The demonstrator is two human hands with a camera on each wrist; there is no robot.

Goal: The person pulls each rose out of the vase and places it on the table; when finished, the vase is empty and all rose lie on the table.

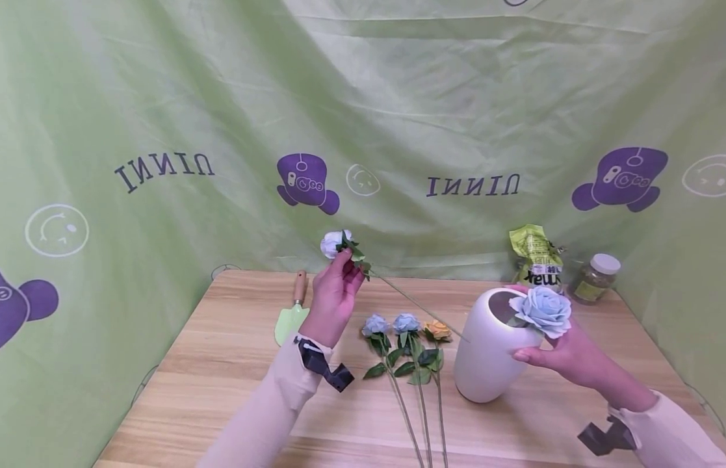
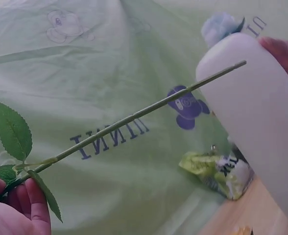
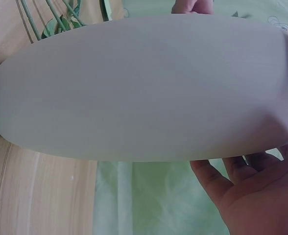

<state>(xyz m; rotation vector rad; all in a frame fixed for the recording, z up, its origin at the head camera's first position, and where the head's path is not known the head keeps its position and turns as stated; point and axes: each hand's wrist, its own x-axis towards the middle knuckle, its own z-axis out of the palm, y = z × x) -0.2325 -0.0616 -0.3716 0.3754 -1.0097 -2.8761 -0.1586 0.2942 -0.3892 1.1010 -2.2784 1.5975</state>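
Observation:
My left hand [image 1: 333, 296] pinches a pale white artificial rose [image 1: 335, 244] by its stem, just below the bloom. The thin green stem [image 2: 134, 116] slants down to the right, and its tip overlaps the white vase [image 1: 488, 364] in the head view. Around the upper side of that vase, my right hand [image 1: 573, 357] spreads its thumb and fingers and grips it. A light blue rose [image 1: 544, 312] stands in the vase, its bloom leaning over the rim on the right. Inside the opening, the rest of its stem is hidden.
Two blue roses [image 1: 406, 322] and an orange rose [image 1: 437, 330] lie side by side on the wooden table [image 1: 222, 377]. A green trowel [image 1: 291, 320] lies at the back left. Behind the vase are a green bag [image 1: 535, 250] and a white-lidded jar [image 1: 596, 279], before a green cloth.

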